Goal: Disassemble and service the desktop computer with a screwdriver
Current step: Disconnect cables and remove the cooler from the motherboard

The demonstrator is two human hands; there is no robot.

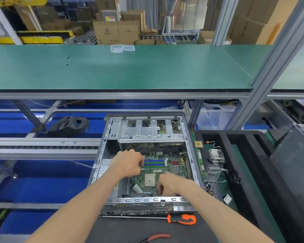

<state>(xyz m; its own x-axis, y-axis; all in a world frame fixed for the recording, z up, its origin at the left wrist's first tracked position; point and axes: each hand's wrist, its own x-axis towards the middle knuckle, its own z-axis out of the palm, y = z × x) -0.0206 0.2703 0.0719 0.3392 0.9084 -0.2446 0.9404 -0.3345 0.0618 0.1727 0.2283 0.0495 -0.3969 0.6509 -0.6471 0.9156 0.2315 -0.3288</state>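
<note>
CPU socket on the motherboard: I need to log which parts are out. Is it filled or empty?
Empty: the CPU socket shows its bare pale pin grid, with no chip or cooler over it.

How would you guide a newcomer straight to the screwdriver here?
Start at the open grey metal computer case. On the dark mat just in front of its rear panel lies the orange-and-black-handled screwdriver, shaft pointing left. The red-handled pliers lie nearer the viewer.

- The left hand (128, 163) hides its curled fingertips and the motherboard (158, 174) edge beneath.
- The right hand (167, 185) covers the board at 5 o'clock.
- The pliers (155, 238) are cut off at the bottom edge.
- The carton (106, 33) print is unreadable.
</note>
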